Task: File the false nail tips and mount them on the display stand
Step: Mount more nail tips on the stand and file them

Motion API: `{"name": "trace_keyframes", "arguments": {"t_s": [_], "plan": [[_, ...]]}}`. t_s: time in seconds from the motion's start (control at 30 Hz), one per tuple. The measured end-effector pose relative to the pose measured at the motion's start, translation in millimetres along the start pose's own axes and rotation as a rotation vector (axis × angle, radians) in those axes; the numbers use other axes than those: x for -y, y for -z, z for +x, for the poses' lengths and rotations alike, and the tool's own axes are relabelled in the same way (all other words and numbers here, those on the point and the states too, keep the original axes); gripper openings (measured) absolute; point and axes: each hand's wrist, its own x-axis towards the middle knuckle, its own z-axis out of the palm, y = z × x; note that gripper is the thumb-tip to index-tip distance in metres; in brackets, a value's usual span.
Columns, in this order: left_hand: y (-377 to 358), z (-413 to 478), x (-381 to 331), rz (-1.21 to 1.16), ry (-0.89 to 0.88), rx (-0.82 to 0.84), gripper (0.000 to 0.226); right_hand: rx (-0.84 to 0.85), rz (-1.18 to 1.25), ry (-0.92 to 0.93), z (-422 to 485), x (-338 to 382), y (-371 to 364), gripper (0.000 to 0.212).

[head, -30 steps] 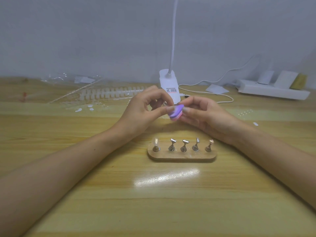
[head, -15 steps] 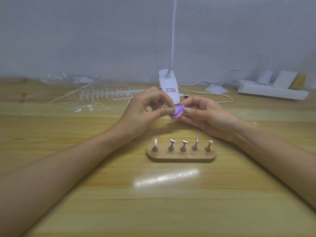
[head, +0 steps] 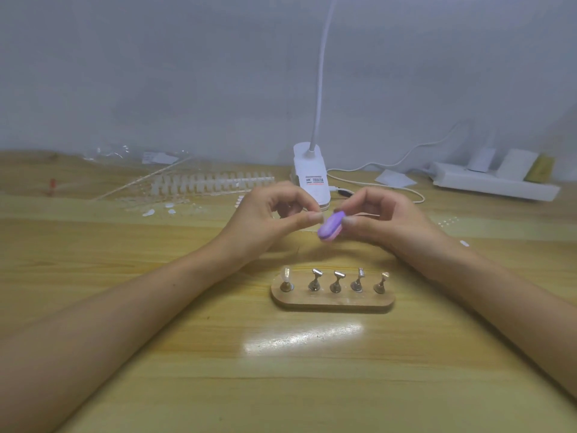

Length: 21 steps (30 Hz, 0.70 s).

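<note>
Now that my two grips have drawn slightly apart, the right grip (head: 387,220) holds the purple file block (head: 331,226) pinched between thumb and fingers. The block is tilted, and it no longer touches my left fingertips as it did a moment ago. My left grip (head: 268,220) is pinched narrow, thumb against forefinger. I judge that a clear tip sits between them, but it is too small and transparent to make out. The gap suggests a pause in filing, perhaps to check the edge before mounting.

Nearer to me, the display stand (head: 332,300) lies on the counter (head: 312,370) with five metal pegs. The leftmost peg carries a pale nail tip (head: 286,275) and the others look bare, so most of the task remains. Far left, strips of unfiled tips (head: 212,184) lie among loose ones. Just beyond my grips, the white lamp clip (head: 312,176) bears a label with an orange band and small print, too blurred to read. On the far right sits a white power strip (head: 493,185), with no writing I can read.
</note>
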Motion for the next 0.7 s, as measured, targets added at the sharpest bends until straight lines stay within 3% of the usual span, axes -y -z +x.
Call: {"name": "trace_keyframes", "arguments": {"t_s": [0.1, 0.17, 0.23, 0.33, 0.5, 0.7], "plan": [[1, -2, -4, -0.078, 0.055, 0.034, 0.007, -0.009, -0.389, 0.027, 0, 5, -2, 0.010], [2, -3, -7, -0.121, 0.122, 0.063, 0.011, -0.050, -0.521, 0.029, -2, 11, -3, 0.010], [3, -2, -11, -0.126, 0.179, 0.097, 0.014, -0.104, -0.526, 0.142, -5, 21, -5, 0.015], [6, 1, -22, -0.127, 0.208, 0.148, 0.010, -0.024, -0.533, 0.321, -12, 39, -16, 0.022], [20, 6, -58, -0.074, 0.252, 0.187, 0.012, -0.204, -0.673, 0.536, -24, 66, -28, 0.015], [29, 7, -85, -0.142, 0.212, 0.142, 0.019, -0.263, -0.648, 0.626, -28, 88, -30, 0.011]]}}
